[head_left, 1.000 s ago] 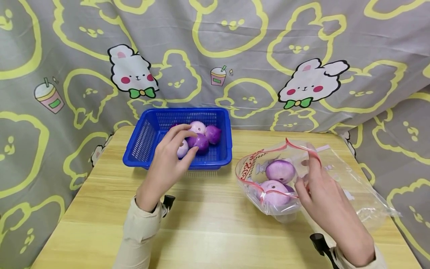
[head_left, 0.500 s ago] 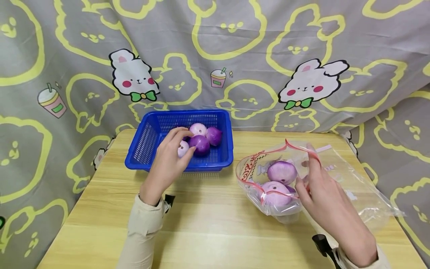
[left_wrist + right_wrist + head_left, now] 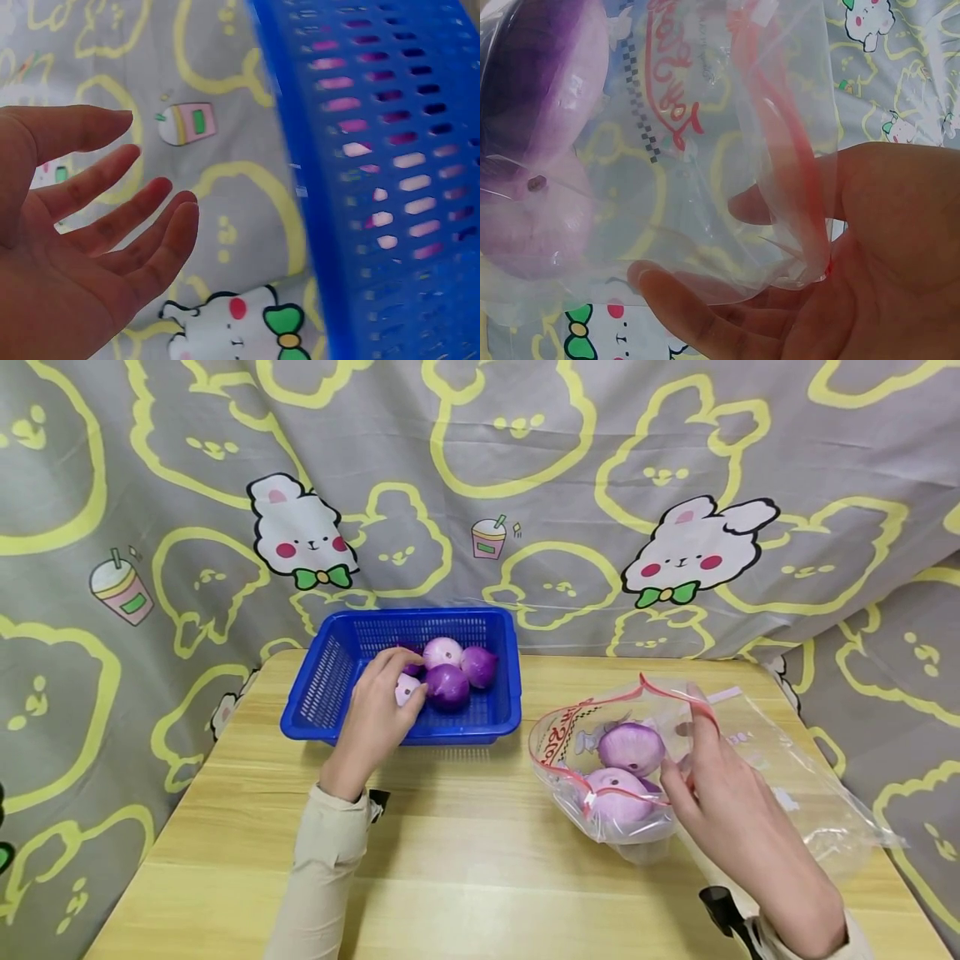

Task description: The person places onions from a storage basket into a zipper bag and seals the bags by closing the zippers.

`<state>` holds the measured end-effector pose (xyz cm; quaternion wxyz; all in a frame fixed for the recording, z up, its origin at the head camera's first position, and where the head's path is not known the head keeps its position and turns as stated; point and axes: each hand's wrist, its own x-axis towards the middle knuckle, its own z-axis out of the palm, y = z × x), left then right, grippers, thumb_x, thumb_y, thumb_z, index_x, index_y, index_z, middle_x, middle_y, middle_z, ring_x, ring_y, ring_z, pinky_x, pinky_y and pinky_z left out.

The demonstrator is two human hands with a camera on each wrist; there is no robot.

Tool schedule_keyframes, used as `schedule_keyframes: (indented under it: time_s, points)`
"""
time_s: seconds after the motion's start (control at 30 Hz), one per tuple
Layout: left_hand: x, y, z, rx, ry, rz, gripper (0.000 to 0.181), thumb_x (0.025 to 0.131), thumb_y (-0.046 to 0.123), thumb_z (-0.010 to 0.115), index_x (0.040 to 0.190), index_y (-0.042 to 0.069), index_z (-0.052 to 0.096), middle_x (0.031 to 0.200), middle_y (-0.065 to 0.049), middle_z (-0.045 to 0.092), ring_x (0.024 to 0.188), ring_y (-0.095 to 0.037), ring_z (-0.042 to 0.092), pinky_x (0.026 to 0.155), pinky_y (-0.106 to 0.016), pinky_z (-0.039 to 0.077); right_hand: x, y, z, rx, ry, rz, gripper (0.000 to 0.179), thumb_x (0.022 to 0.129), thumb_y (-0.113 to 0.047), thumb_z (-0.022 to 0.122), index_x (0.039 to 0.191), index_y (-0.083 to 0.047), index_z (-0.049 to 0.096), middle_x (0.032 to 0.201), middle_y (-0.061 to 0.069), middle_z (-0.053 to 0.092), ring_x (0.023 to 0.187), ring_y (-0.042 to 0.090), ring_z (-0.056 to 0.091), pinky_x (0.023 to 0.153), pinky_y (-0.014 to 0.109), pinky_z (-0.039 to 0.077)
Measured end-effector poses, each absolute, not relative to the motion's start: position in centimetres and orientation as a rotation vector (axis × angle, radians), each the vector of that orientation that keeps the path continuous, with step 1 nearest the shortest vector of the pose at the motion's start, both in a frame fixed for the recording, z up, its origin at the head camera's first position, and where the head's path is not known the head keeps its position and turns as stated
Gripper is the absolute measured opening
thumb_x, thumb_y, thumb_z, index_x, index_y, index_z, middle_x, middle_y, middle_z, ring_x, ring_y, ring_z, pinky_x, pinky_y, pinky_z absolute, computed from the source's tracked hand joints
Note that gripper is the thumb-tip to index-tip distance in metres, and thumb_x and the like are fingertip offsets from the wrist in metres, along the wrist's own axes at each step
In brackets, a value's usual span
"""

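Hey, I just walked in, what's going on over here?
A person's right hand grips the edge of an open, clear zip bag with red onions inside, above a wood-grain table. Their left hand, holding nothing, hovers at the near rim of a blue plastic basket, where more red onions lie.

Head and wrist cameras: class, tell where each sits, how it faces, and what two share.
Head: head-worn, facing forward and down at basket and bag; shows left hand, right hand, sleeves.
Left wrist: worn there, facing basket and cloth; shows left hand.
Right wrist: worn there, facing bag; shows right hand.
Head and right wrist share bag.
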<state>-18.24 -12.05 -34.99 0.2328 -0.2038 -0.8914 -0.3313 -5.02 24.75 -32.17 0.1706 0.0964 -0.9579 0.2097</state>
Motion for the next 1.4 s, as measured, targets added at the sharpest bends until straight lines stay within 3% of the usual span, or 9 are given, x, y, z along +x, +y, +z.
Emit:
schedule_keyframes:
  time_s: [0.27,0.73,0.9,1.07,1.2,1.4]
  points:
    - [-19.2,-12.6,-36.0,-0.529,-2.473,-0.924,0.028,0.084,0.005,0.072,0.112,0.003,0.065,0.122,-0.015,0.061,0.116,-0.034,0.056,0.097,-0.051,0.045,-5.1,24.7,-32.1,0.256,-2.748,0.64,0.083,0.093,-0.011,0.061,0.158,-0.007,0.01,0.122,0.019,0.058,0.07,0.017,0.06,0.054,0.038,0.045]
    - [-21.1,-13.6,-39.1,-0.374,-2.611,-0.83,0.032,0.085,0.006,0.071,0.116,-0.001,0.064,0.124,-0.021,0.058,0.114,-0.043,0.051,0.093,-0.059,0.044,-5.1,24.9,-32.1,0.253,-2.772,0.633,0.084,0.094,-0.012,0.062,0.158,-0.005,0.009,0.123,0.019,0.057,0.069,0.016,0.058,0.053,0.036,0.044]
    - [-21.5,-13.8,-40.2,-0.309,-2.675,-0.764,0.031,0.087,0.009,0.07,0.115,0.0,0.063,0.125,-0.023,0.057,0.117,-0.044,0.051,0.092,-0.06,0.045,-5.2,24.8,-32.3,0.282,-2.767,0.623,0.082,0.094,-0.012,0.062,0.158,-0.005,0.012,0.121,0.018,0.059,0.068,0.013,0.058,0.053,0.035,0.044]
    - [-21.3,-13.9,-40.4,-0.185,-2.722,-0.714,0.029,0.087,0.01,0.069,0.113,0.0,0.064,0.125,-0.024,0.056,0.115,-0.046,0.052,0.084,-0.064,0.048,-5.2,24.4,-32.3,0.31,-2.785,0.601,0.072,0.094,-0.014,0.062,0.153,-0.003,0.022,0.118,0.016,0.061,0.067,0.012,0.056,0.054,0.034,0.044]
    - [-21.2,-14.0,-40.1,-0.152,-2.779,-0.719,0.032,0.086,0.008,0.07,0.116,0.0,0.064,0.128,-0.025,0.053,0.117,-0.047,0.051,0.085,-0.065,0.048,-5.2,24.2,-32.4,0.325,-2.781,0.603,0.065,0.094,-0.014,0.063,0.148,-0.002,0.029,0.117,0.016,0.062,0.066,0.012,0.054,0.054,0.033,0.043]
    - [-20.9,-14.5,-39.6,-0.176,-2.893,-0.705,0.04,0.084,0.007,0.071,0.123,0.001,0.061,0.135,-0.026,0.049,0.12,-0.049,0.048,0.086,-0.067,0.046,-5.3,24.2,-32.5,0.326,-2.778,0.595,0.067,0.094,-0.014,0.064,0.149,-0.002,0.029,0.117,0.016,0.062,0.065,0.01,0.054,0.053,0.033,0.042]
